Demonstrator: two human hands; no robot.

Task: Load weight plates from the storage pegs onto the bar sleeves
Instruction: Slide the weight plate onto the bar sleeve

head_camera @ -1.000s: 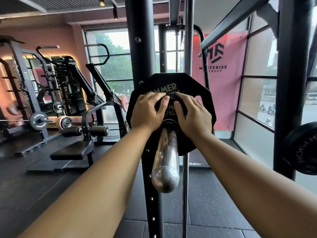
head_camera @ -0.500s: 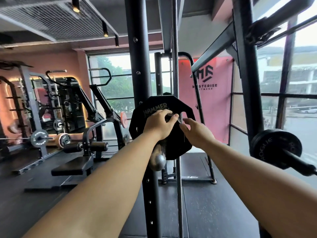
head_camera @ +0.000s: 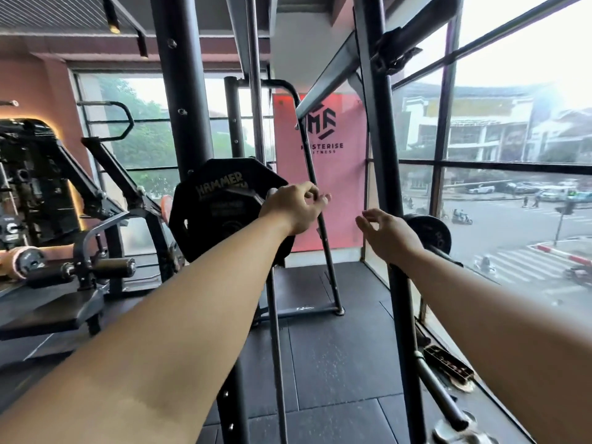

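Black HAMMER plate (head_camera: 217, 216) stands upright against the rack upright (head_camera: 187, 123). Your left hand (head_camera: 293, 208) is at its right edge, fingers loosely curled and holding nothing. Your right hand (head_camera: 389, 233), fingers relaxed and slightly apart, is in the air just beside a smaller round plate (head_camera: 431, 232).

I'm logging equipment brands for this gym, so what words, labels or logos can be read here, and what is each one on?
"HAMMER": black weight plate; smaller print beneath is too blurred.
"M STERISE" above "ITNESS": pink banner, some letters hidden.
Small plate on the right: lettering too blurred to read.
Rack base: script too small to read.
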